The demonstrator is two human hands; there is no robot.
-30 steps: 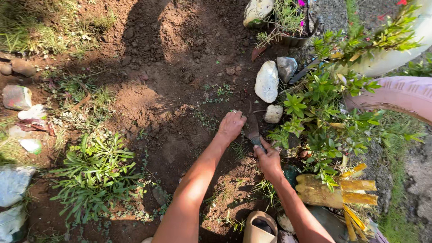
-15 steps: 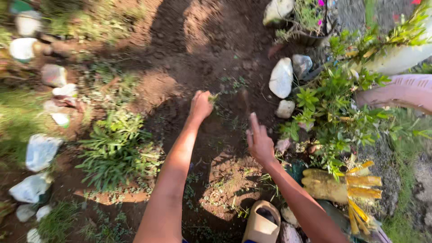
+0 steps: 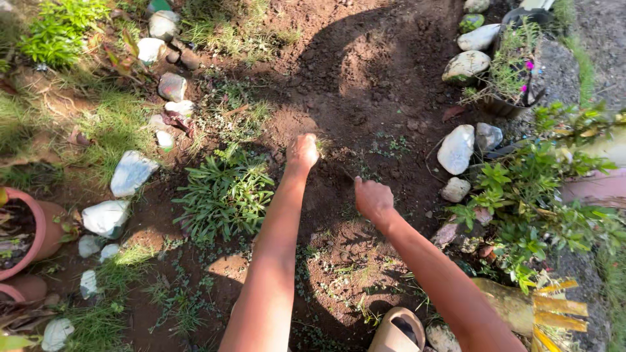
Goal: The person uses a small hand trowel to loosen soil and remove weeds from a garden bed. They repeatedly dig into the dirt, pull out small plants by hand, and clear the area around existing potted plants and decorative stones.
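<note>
My left hand (image 3: 303,151) reaches out over the dark soil (image 3: 365,72), its fingers pinched on a small green weed (image 3: 321,146). My right hand (image 3: 373,199) is a little nearer and to the right, curled into a fist low over the soil. A thin dark hand tool (image 3: 347,173) pokes out of that fist toward the ground; most of it is hidden by the hand. Small weed sprouts (image 3: 391,146) dot the soil just beyond both hands.
A leafy green clump (image 3: 225,192) grows left of my left arm. White stones (image 3: 456,150) and a shrub (image 3: 535,195) border the bed on the right. More stones (image 3: 130,173) and a terracotta pot (image 3: 39,228) lie left. A tan sandal (image 3: 398,332) is below.
My hands, together on the dark tool a second ago, have parted. The left hand has moved up and left to the weed. The view has shifted right, so more of the left side shows.
</note>
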